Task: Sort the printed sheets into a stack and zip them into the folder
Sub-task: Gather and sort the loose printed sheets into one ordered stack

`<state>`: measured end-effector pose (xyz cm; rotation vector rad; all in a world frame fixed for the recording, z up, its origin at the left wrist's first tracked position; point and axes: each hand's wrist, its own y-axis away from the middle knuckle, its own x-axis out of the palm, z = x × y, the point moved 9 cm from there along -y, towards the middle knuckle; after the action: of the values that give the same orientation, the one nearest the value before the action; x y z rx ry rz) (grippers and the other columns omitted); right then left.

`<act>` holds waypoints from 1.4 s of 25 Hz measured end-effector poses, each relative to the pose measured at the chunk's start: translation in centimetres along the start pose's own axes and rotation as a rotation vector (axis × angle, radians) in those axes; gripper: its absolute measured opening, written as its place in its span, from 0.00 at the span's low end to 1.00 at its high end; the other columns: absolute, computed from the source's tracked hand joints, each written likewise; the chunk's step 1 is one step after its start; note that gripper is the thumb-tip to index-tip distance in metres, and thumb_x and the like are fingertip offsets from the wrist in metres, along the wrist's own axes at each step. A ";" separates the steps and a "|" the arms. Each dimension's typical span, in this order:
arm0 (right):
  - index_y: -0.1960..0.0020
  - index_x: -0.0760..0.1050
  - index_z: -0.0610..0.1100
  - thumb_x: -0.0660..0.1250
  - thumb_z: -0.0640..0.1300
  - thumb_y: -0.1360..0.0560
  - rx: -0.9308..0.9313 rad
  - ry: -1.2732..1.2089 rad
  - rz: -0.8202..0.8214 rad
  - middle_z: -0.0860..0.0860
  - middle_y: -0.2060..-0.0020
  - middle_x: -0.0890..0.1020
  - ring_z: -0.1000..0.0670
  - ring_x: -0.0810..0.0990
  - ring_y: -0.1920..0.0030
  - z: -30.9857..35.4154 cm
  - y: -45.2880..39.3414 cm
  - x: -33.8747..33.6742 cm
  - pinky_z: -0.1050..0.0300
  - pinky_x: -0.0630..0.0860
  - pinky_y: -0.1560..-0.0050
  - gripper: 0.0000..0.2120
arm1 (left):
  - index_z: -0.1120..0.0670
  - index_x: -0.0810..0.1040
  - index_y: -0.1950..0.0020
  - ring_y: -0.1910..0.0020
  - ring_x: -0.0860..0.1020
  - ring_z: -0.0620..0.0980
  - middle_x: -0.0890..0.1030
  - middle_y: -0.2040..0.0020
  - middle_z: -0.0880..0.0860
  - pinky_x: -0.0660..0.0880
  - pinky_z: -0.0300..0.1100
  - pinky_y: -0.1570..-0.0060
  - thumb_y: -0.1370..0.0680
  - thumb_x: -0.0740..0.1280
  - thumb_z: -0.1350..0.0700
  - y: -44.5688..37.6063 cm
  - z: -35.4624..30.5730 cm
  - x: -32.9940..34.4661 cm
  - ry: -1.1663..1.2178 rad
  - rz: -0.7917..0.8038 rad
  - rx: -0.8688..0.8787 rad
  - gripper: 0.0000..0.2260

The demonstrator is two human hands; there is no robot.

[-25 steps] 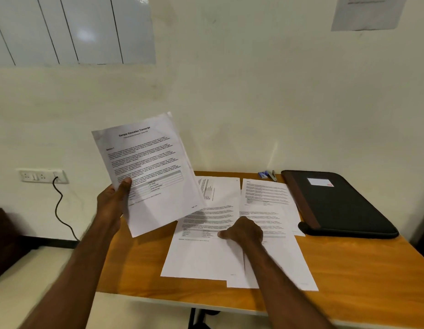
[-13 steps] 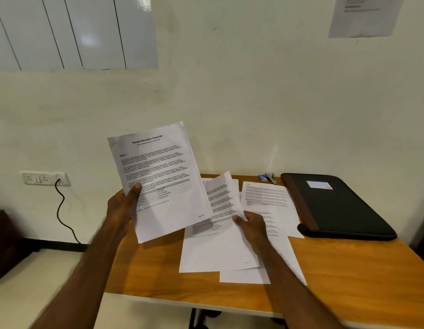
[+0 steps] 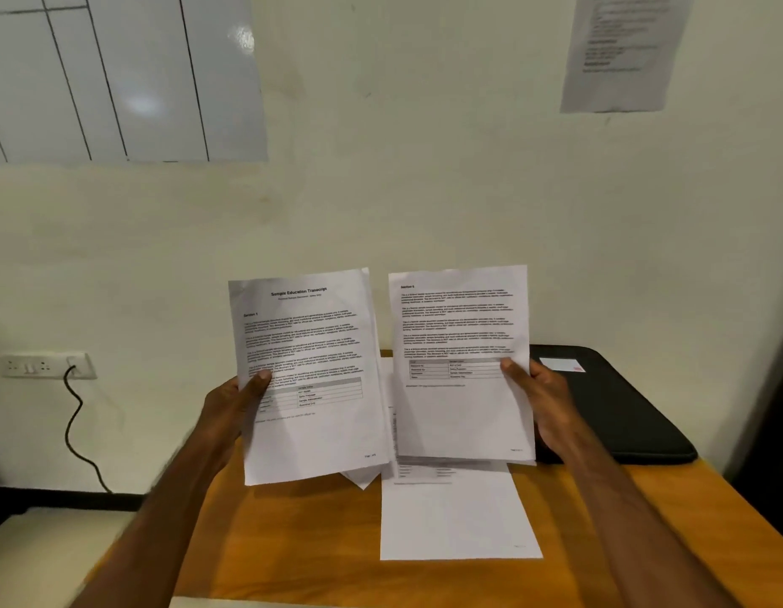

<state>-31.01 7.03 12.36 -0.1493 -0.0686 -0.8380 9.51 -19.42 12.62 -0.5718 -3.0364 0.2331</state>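
Note:
My left hand grips the title sheet, headed "Sample Education Transcript", by its left edge, thumb on the front. My right hand holds a second printed sheet upright by its right edge. Both sheets are raised side by side above the table. More printed sheets lie flat on the wooden table beneath them, partly hidden. The black zip folder with a white label lies closed at the table's right, behind my right hand.
The table stands against a cream wall. A wall socket with a black cable is at the left. A whiteboard hangs at the upper left and a paper notice at the upper right.
My right hand has picked a sheet off the table and lifted it upright beside the title sheet. My left hand has shifted its sheet to the right.

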 end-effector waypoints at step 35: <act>0.37 0.78 0.42 0.74 0.42 0.24 0.020 0.841 -0.037 0.46 0.40 0.83 0.44 0.81 0.40 -11.8 4.6 15.1 0.54 0.80 0.44 0.17 | 0.54 0.81 0.40 0.50 0.88 0.61 0.88 0.46 0.58 0.85 0.57 0.49 0.25 0.73 0.47 0.2 0.0 -1.9 0.125 0.000 -0.079 0.17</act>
<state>-17.47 -2.88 1.98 0.2310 0.7108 -0.8815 11.33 -19.87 12.54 -0.5688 -2.9348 0.0742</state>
